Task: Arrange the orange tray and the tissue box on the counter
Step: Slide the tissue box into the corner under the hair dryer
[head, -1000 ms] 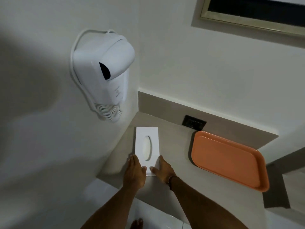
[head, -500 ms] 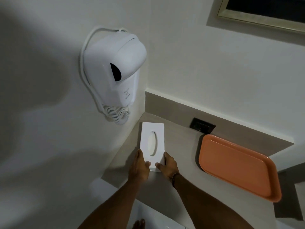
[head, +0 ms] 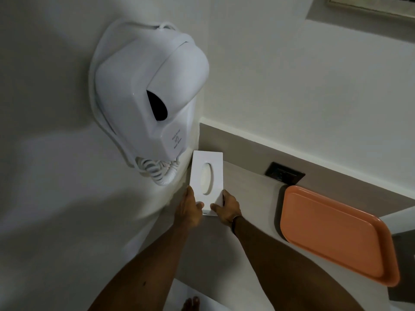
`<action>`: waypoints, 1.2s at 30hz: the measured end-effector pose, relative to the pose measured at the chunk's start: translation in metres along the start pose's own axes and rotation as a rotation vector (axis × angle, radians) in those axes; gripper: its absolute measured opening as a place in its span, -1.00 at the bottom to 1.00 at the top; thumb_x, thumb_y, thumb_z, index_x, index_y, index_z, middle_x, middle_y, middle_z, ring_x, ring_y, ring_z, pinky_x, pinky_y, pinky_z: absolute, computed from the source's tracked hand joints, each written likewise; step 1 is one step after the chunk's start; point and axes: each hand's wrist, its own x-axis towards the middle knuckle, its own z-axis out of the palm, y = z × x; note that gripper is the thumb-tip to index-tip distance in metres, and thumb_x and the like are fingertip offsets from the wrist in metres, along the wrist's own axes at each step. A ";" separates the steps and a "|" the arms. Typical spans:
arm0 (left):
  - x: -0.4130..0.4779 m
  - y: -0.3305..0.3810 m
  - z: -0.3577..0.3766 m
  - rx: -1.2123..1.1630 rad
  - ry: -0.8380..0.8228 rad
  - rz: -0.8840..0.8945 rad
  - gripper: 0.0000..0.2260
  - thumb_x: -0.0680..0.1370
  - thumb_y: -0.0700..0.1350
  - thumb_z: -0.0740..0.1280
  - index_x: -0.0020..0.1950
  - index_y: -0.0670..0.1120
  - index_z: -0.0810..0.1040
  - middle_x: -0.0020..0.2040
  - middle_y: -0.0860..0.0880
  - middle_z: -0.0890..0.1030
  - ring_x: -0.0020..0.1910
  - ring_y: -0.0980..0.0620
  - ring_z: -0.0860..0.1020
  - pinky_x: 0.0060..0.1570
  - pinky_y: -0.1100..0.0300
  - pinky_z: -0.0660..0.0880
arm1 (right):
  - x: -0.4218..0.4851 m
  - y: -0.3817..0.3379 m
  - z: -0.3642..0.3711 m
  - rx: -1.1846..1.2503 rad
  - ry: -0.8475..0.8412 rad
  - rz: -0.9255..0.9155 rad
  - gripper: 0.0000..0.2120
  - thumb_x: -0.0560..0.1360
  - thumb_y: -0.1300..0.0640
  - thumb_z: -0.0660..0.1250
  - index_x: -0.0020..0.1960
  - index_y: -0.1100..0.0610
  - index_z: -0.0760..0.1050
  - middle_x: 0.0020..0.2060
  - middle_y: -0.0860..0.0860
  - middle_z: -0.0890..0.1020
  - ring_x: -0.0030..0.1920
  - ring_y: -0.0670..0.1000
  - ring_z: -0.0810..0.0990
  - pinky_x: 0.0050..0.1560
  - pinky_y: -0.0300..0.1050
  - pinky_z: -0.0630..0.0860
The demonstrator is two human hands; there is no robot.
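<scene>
A white tissue box (head: 202,171) with an oval slot lies on the beige counter (head: 251,198), its far end in the corner against the left wall. My left hand (head: 189,208) grips the box's near left corner and my right hand (head: 226,206) grips its near right corner, thumbs on top. The orange tray (head: 332,234) lies empty on the counter to the right, apart from the box and both hands.
A white wall-mounted hair dryer (head: 148,95) with a coiled cord (head: 157,171) hangs on the left wall just above the box. A dark wall socket (head: 284,176) sits in the backsplash behind the tray. A framed mirror edge (head: 370,7) shows at top right.
Both hands have slid the tissue box away from me into the corner beside the left wall. The view has come closer. The tray has stayed put.
</scene>
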 end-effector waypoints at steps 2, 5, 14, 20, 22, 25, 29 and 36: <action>0.005 0.000 0.000 0.001 0.002 0.012 -0.36 0.60 -0.06 0.32 0.59 -0.09 0.07 0.54 -0.14 0.32 0.45 -0.19 0.40 0.37 -0.14 0.45 | 0.003 0.000 0.001 -0.008 0.000 -0.003 -0.49 0.55 0.10 0.45 0.43 0.14 0.38 0.37 0.14 0.55 0.36 0.22 0.53 0.41 0.18 0.50; 0.007 -0.001 0.001 0.009 0.005 0.013 -0.35 0.60 -0.05 0.32 0.59 -0.09 0.06 0.54 -0.14 0.32 0.44 -0.19 0.40 0.35 -0.14 0.47 | 0.006 0.002 0.001 -0.006 -0.001 -0.004 -0.47 0.55 0.09 0.45 0.44 0.15 0.37 0.38 0.14 0.54 0.37 0.23 0.52 0.42 0.19 0.50; -0.005 0.005 -0.007 0.054 -0.009 0.082 -0.33 0.62 -0.01 0.28 0.59 -0.09 -0.02 0.59 -0.13 0.20 0.52 -0.17 0.30 0.40 -0.08 0.41 | -0.007 0.000 0.000 0.035 -0.042 -0.007 -0.27 0.60 -0.14 0.32 0.60 0.21 0.17 0.58 0.16 0.33 0.54 0.23 0.36 0.54 0.17 0.34; -0.038 -0.006 -0.007 0.463 0.060 0.363 -0.34 0.65 -0.02 0.18 0.61 -0.15 -0.12 0.65 -0.15 -0.07 0.63 -0.11 -0.08 0.61 -0.06 0.06 | -0.041 0.020 -0.002 -0.297 -0.028 -0.255 -0.31 0.69 0.02 0.15 0.68 0.08 -0.13 0.69 0.01 -0.02 0.66 0.09 0.10 0.64 0.00 0.14; -0.049 -0.012 -0.001 0.547 0.056 0.418 -0.36 0.65 -0.02 0.15 0.61 -0.14 -0.14 0.65 -0.16 -0.11 0.63 -0.11 -0.12 0.61 -0.06 0.01 | -0.048 0.030 0.001 -0.460 -0.050 -0.365 -0.30 0.67 0.12 0.14 0.68 0.08 -0.16 0.69 0.00 -0.08 0.68 0.06 0.03 0.64 -0.04 0.11; -0.060 -0.015 0.008 0.618 0.048 0.426 -0.40 0.67 -0.01 0.09 0.61 -0.15 -0.11 0.64 -0.17 -0.09 0.63 -0.13 -0.11 0.62 -0.07 -0.03 | -0.050 0.039 0.006 -0.671 -0.057 -0.458 -0.31 0.65 0.23 0.10 0.68 0.13 -0.16 0.69 0.07 -0.10 0.69 0.09 -0.07 0.64 -0.05 0.04; -0.067 -0.019 0.014 0.673 -0.007 0.390 -0.42 0.68 -0.07 0.06 0.60 -0.17 -0.16 0.64 -0.19 -0.15 0.63 -0.15 -0.15 0.62 -0.06 -0.06 | -0.047 0.044 0.008 -0.766 -0.058 -0.475 -0.35 0.68 0.18 0.04 0.68 0.15 -0.17 0.68 0.11 -0.14 0.69 0.11 -0.14 0.64 -0.05 -0.08; -0.067 -0.018 -0.001 0.744 -0.026 0.427 -0.41 0.68 -0.12 0.08 0.59 -0.24 -0.16 0.63 -0.23 -0.16 0.63 -0.17 -0.14 0.61 -0.04 0.01 | -0.040 0.045 0.009 -0.770 -0.103 -0.506 -0.30 0.65 0.27 0.08 0.67 0.15 -0.23 0.67 0.11 -0.20 0.68 0.10 -0.19 0.63 -0.08 -0.11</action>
